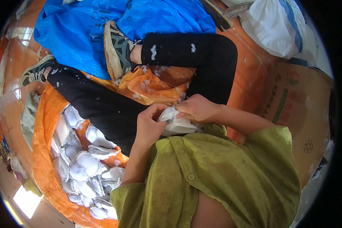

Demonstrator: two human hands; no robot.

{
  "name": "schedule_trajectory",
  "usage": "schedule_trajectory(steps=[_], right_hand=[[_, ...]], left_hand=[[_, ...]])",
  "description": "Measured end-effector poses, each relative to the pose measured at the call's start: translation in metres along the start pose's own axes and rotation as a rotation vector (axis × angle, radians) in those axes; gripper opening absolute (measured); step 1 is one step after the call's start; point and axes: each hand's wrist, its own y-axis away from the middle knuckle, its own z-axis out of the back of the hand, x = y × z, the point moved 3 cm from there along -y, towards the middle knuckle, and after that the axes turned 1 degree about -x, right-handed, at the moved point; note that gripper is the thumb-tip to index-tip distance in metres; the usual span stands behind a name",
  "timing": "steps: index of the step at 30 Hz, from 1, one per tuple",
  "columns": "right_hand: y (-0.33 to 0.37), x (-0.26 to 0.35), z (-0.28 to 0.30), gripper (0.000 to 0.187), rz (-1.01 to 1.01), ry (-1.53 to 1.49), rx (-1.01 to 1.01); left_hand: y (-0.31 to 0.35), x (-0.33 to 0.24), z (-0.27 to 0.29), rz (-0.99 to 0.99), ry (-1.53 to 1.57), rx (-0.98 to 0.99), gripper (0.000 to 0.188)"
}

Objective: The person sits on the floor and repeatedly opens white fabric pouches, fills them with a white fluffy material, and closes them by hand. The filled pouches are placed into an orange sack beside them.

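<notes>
In my lap lies a white padded, cup-shaped piece [178, 126], with its edge pinched between both hands. My left hand [148, 121] is closed on its left side, thumb and forefinger pressed together at the rim. From the right, my right hand [200, 108] grips the upper edge with thumb and bent fingers. The fingertips partly hide the piece there. To my left, an orange woven sack [45, 152] lies spread open, holding several similar white cup-shaped pads [85, 165].
A blue plastic sheet [79, 34] lies beyond my shoes. Between my legs is crumpled orange sacking [152, 85] with white fluff on it. A cardboard box [292, 110] stands at the right, near a white bag [271, 28] farther back.
</notes>
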Motion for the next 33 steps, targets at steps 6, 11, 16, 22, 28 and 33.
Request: schedule_trajectory(steps=[6,11,16,22,28,33], right_hand=[[-0.001,-0.005,-0.011,0.017,0.083,-0.131,-0.144],[-0.002,-0.012,-0.018,0.024,0.007,-0.183,-0.113],[-0.001,-0.018,-0.017,0.024,-0.089,-0.125,-0.173],[-0.001,-0.016,-0.017,0.023,-0.052,-0.022,-0.191],[-0.002,-0.015,-0.023,0.023,-0.001,-0.028,-0.258],[-0.009,-0.02,-0.016,0.02,-0.178,-0.007,-0.272]], left_hand=[[-0.006,0.041,-0.001,-0.078,0.489,0.244,0.016],[-0.012,0.044,-0.009,-0.085,0.61,0.443,0.013],[-0.007,0.043,-0.004,0.119,0.503,0.261,0.018],[-0.007,0.03,-0.003,0.042,0.392,0.174,0.017],[-0.007,0.05,-0.01,0.174,0.493,0.325,0.018],[-0.011,0.057,-0.012,0.365,0.808,0.186,0.019]])
